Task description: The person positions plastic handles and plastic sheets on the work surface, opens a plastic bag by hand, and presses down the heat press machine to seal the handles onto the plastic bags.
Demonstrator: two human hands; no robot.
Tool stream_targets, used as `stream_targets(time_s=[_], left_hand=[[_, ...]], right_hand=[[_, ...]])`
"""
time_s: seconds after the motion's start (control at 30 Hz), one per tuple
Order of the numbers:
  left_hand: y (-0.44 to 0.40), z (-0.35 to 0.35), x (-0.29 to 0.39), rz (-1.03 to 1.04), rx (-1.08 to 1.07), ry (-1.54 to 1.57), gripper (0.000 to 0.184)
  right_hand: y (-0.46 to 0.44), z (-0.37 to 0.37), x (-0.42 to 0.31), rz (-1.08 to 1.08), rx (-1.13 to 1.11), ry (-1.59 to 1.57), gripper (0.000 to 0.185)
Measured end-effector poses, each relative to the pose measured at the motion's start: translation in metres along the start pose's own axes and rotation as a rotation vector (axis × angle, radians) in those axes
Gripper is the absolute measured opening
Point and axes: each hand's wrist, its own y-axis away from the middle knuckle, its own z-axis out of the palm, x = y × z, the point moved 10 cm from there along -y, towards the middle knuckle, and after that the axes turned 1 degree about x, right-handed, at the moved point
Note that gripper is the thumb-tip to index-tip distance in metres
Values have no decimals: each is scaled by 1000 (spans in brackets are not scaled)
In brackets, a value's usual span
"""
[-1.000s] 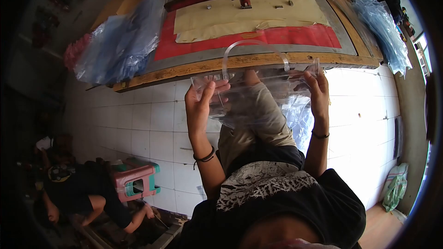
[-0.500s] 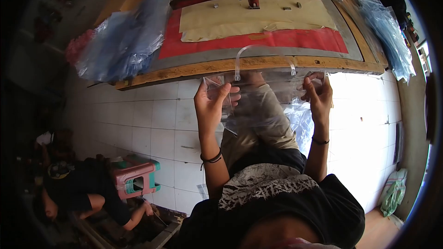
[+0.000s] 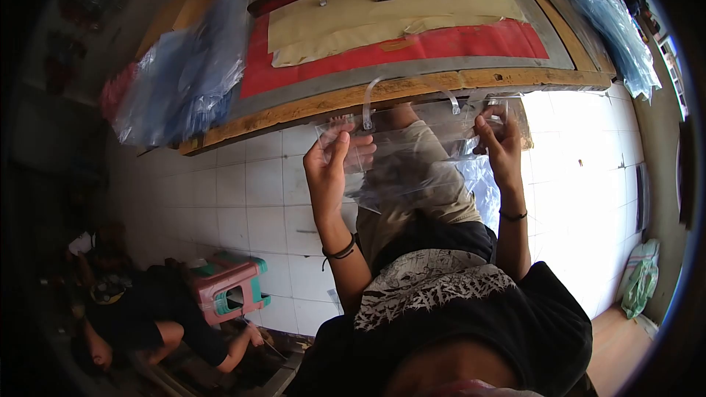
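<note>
Because pinching opposite sides likely keeps the film flat, left hand [image 3: 327, 169] and right hand [image 3: 504, 153] each grip the clear plastic bag [image 3: 430, 123] between thumb and fingers, handle [image 3: 367, 114] up, by the worktop's [image 3: 529, 78] front edge.

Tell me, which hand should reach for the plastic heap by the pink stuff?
Probably the left hand: it's nearer the plastic heap. The right hand, farther away, could hold the clear plastic meanwhile.
</note>
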Motion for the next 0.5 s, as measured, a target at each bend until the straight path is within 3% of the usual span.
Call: stream_targets(time_s=[0.5], left_hand=[[-4,1,4,59,33,-97,26]], right_hand=[[1,4,2,-3,-22,33,20]])
